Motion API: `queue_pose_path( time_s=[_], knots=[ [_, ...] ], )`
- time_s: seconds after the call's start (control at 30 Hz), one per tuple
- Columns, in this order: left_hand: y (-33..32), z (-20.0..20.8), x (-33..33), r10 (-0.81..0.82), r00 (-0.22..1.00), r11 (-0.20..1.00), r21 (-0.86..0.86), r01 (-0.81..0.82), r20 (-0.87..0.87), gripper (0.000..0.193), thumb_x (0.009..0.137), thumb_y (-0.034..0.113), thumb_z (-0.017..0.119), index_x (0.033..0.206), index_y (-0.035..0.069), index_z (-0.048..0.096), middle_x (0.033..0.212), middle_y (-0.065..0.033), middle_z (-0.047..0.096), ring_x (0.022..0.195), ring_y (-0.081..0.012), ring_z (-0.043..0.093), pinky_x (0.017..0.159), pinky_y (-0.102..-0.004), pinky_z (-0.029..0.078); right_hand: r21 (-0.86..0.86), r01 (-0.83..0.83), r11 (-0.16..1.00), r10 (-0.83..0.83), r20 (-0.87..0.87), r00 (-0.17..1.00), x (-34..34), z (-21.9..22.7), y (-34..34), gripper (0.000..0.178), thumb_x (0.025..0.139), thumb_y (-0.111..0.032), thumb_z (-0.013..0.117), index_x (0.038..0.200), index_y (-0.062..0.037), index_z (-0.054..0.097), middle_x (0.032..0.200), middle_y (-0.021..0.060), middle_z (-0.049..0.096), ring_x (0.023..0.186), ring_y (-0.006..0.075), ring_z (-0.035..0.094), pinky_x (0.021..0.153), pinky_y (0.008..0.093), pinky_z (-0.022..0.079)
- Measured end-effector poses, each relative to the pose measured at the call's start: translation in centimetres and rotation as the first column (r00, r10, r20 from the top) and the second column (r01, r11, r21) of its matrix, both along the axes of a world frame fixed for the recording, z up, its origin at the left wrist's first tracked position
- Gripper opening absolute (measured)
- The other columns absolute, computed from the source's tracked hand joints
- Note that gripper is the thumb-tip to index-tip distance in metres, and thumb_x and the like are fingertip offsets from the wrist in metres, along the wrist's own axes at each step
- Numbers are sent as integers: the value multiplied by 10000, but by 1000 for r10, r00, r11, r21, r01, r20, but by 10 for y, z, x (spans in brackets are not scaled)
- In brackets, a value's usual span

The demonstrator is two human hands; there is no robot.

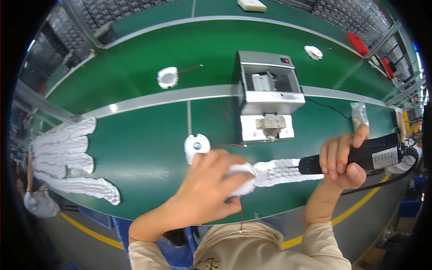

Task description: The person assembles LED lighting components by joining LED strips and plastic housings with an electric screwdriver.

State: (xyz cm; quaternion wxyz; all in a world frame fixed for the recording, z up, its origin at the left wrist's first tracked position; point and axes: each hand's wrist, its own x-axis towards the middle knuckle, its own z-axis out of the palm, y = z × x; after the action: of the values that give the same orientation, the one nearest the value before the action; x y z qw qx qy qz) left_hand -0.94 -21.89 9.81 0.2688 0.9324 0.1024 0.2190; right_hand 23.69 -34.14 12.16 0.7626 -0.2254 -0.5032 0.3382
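My left hand [200, 184] curls around a white round part [245, 180] above the near side of the green bench; a thin dark wire hangs from it. My fingers hide much of that part. Just beyond the fingertips lies another white disc [194, 143] with a shiny round centre and a reddish wire. In my right hand [342, 159] is a black electric screwdriver [371, 153], held level, its nose pointing left and its cord trailing at the right. Beneath its nose, a row of overlapping white parts [283, 172] lies on the bench.
A grey machine [270, 96] with a metal fixture stands mid-bench. Long rows of stacked white parts [67, 155] lie at left. The moving-line-like green strip behind carries two wired white parts [168, 78]. A clear plastic bag [359, 114] is at right. Other people work at the sides.
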Motion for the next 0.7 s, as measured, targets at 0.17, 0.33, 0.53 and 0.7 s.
queue_pose_path(
  time_s=[0.17,0.33,0.53,0.7],
  knots=[
    [102,-3,-21,453,891,884,119,-452,20,382,560,93,708,928,61,612,931,-112,623,910,-322,537,815,-392,449,-21,6,1000,-7,-17,1000,1,-8,-2,395,726,-77,649,1014,-42,382,593,34,479,421,131,473,427,260,427],
    [215,-63,-41,725,674,624,278,-730,142,335,655,31,630,989,56,622,1094,-155,602,1023,-345,540,897,-417,439,-34,1,999,-2,-20,1000,2,-9,-1,396,714,-68,656,993,-37,376,582,34,474,421,132,474,421,268,427],
    [212,-59,27,636,752,701,276,-657,176,386,743,219,635,1113,114,609,1117,-180,590,1007,-362,577,842,-438,478,-76,52,996,-54,-28,998,2,-12,-2,398,705,-57,656,983,-34,372,574,37,465,416,125,459,421,266,425],
    [204,-66,76,794,577,601,383,-702,-189,421,747,312,692,1122,136,618,1103,-176,566,985,-337,590,800,-453,510,-62,27,998,-29,-32,999,0,-15,-3,399,707,-59,662,979,-34,371,578,37,463,417,121,458,420,264,422]
  ],
)
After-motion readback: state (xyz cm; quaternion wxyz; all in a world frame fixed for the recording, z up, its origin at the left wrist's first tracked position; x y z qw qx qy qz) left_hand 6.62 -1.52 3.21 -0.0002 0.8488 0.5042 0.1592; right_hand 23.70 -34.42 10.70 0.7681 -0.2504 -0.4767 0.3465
